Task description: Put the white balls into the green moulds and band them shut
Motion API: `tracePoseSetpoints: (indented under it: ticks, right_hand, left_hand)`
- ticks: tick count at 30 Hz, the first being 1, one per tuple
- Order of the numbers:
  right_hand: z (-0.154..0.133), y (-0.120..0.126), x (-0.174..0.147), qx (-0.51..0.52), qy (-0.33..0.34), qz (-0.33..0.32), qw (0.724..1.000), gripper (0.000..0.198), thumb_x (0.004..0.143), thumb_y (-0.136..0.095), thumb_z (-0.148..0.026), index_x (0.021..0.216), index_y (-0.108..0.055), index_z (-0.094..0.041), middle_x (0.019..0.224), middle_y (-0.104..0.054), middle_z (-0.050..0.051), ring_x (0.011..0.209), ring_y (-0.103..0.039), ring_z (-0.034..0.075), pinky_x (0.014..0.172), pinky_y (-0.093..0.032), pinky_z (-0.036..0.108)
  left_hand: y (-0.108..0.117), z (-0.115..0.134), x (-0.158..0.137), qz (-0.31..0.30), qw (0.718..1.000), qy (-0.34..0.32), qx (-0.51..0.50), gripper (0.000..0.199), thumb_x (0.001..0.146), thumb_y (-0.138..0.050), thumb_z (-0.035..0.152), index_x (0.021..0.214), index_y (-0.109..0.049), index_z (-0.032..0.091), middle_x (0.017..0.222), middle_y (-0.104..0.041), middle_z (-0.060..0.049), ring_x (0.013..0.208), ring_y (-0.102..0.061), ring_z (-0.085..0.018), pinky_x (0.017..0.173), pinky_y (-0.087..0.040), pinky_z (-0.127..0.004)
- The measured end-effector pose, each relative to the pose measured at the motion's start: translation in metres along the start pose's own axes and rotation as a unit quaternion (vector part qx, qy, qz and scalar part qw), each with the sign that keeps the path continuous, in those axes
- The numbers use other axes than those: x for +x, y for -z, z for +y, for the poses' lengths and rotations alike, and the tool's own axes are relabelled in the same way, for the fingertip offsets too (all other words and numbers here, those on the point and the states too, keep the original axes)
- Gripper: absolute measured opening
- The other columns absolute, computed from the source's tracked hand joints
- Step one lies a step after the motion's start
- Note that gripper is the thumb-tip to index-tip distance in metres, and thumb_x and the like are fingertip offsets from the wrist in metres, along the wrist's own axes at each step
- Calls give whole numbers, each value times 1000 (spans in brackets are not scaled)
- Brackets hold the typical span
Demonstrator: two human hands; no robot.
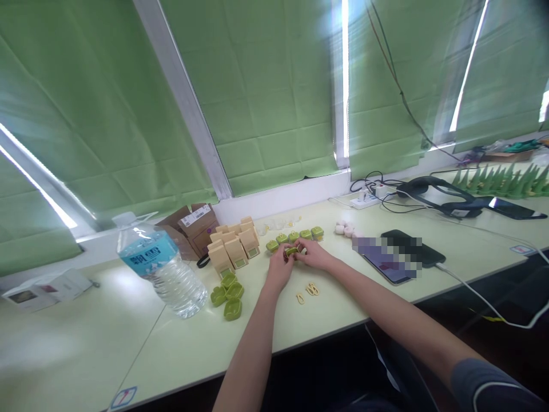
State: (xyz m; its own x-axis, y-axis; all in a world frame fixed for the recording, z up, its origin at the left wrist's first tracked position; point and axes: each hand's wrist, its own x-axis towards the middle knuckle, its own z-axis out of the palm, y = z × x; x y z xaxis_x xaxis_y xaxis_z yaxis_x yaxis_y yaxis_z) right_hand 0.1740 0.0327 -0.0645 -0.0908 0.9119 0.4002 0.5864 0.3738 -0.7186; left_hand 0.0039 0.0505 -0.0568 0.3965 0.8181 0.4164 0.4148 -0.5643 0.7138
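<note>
Between my fingertips is a small green piece (292,250), much like the other green boxes but partly hidden. My left hand (279,264) is closed on its left side. From the right, my right hand (312,254) pinches the same piece. Just beyond my hands stands a row of several small green lidded boxes (305,234). Loose green cups (233,309) lie to the left of my left forearm. Nearer to me, small cream-coloured loops (313,289) rest on the table between my forearms.
Several tan paper bags (235,250) stand at the left, before a brown cardboard box (199,229). A large water bottle (165,269) is beside them. Pale pink pieces (345,229), a phone (386,263), a black device (422,252) with a white cable and a headset (446,197) are on the right.
</note>
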Motion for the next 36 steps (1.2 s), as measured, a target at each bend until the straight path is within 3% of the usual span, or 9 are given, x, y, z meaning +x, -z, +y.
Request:
tracePoseSetpoints:
  ticks: [36]
  right_hand:
    - [-4,0,-1,2,9,-27,1000,16,79,-57,-23,94,-57,-17,90,-64,2,79,-57,16,64,-39,25]
  left_hand:
    - [2,2,-2,-7,1000,13,13,22,81,-52,16,101,-59,20,70,-59,2,62,-51,-12,63,-38,-24]
